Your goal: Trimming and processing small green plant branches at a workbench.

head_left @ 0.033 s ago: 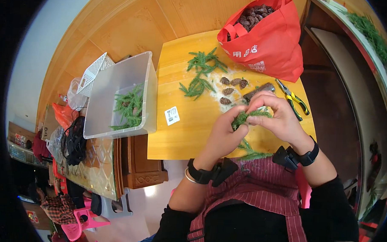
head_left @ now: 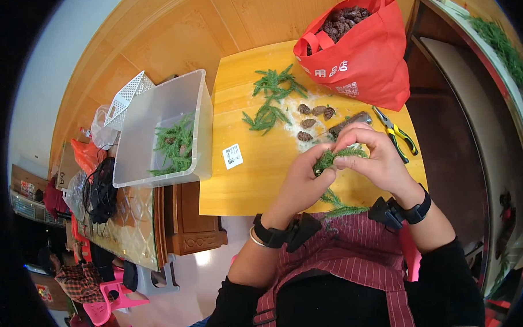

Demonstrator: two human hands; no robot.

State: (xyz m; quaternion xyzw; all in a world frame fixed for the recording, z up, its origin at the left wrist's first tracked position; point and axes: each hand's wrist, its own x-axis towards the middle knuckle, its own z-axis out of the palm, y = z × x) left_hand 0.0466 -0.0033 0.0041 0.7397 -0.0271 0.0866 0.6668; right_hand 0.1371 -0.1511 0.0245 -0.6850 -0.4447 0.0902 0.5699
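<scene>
Green artificial pine sprigs (head_left: 325,162) are pinched between my two hands over the near right part of the yellow table (head_left: 237,191). My left hand (head_left: 307,179) closes round their left end. Fingers of my right hand (head_left: 382,165) grip the needles from the right, and the stems are hidden. Another sprig (head_left: 346,210) hangs below my hands at the table's near edge. Just beyond my fingers lies a dark brown cylinder (head_left: 355,122), partly covered. Several small pine cones (head_left: 308,123) sit to its left on white powdery bits. Yellow-and-black pliers (head_left: 398,133) rest at the right.
A red bag (head_left: 363,66) full of pine cones stands at the far right. Loose green sprigs (head_left: 266,114) and a white label (head_left: 232,156) lie on the table. To the left is a clear plastic bin (head_left: 201,144) holding sprigs. A person (head_left: 81,281) sits far left.
</scene>
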